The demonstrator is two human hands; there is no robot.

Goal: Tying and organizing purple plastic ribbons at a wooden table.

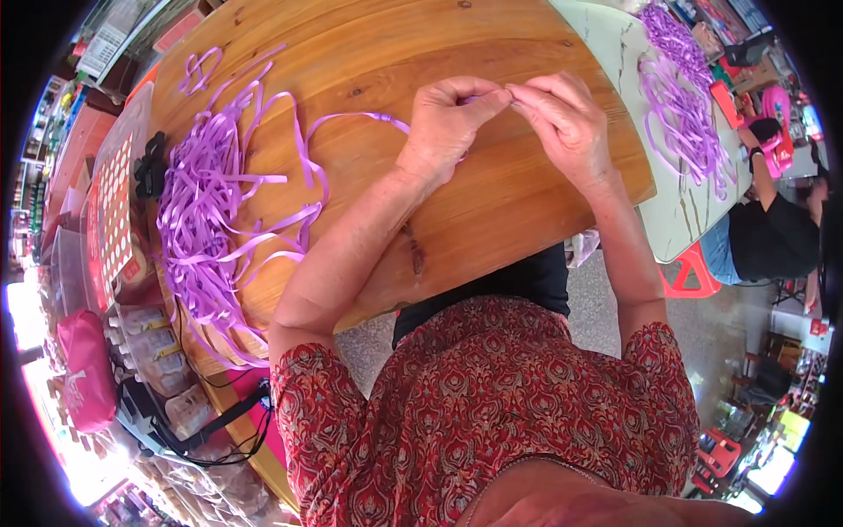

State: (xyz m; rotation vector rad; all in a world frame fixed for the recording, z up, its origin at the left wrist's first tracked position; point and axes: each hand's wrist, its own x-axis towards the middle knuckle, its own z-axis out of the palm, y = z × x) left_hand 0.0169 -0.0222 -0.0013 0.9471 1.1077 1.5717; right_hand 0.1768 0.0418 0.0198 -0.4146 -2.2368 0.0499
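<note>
Purple ribbon [379, 117] runs into the left hand [439, 123], which is closed around it. The right hand [569, 123] has its fingertips pinched against the left thumb — I cannot tell if ribbon is between them. To do this well, it seems best to pinch softly, keep the ribbon flat, and work slowly so it does not twist. The loose ribbon pile [202, 202] lies on the wooden table [351, 61], left of both arms — a tug could snag it. Past the right hand, more purple ribbons [689, 127] lie on the white table [672, 224].
</note>
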